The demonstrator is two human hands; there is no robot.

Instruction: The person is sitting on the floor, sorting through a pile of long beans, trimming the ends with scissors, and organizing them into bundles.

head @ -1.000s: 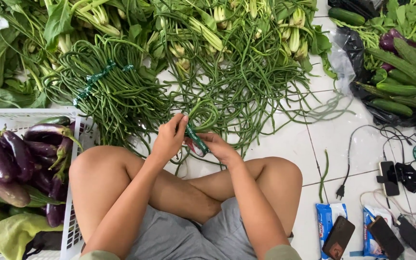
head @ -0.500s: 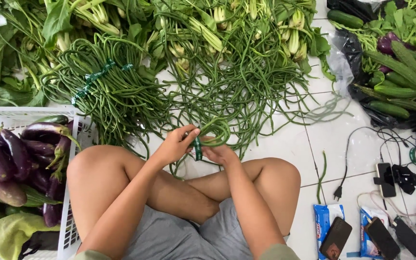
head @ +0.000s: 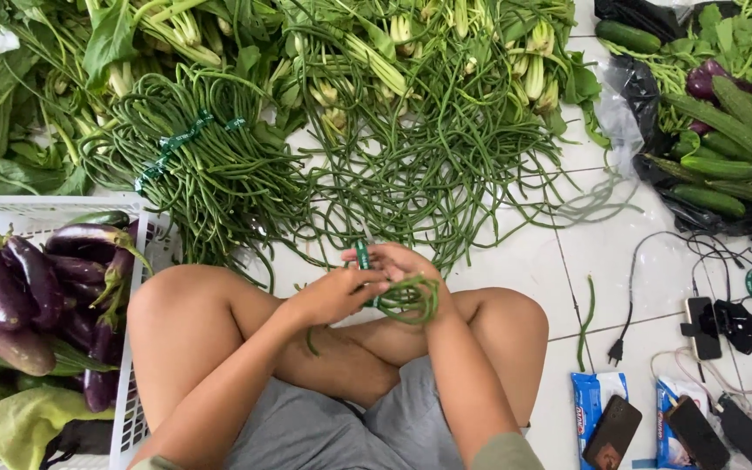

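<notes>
I sit cross-legged on a white tiled floor. Both hands meet above my shins. My left hand (head: 334,296) grips a looped bunch of long green beans (head: 411,300). My right hand (head: 398,261) holds the same bunch from the far side and pinches a green tie band (head: 362,255) that stands up from it. A loose spread of long beans (head: 446,157) lies just beyond my hands. A tied bundle of long beans (head: 206,165) with a green band lies to the left of it.
A white crate (head: 132,270) of purple eggplants (head: 19,287) stands at my left knee. Leafy greens (head: 10,96) fill the far left. Cucumbers and gourds (head: 724,139) lie on black plastic at right. Phones, chargers (head: 711,318) and tissue packs (head: 598,409) sit at lower right.
The bunch has been bent into a loop and lowered toward my legs. My hands have closed together over it, with the green band now upright between my right fingers.
</notes>
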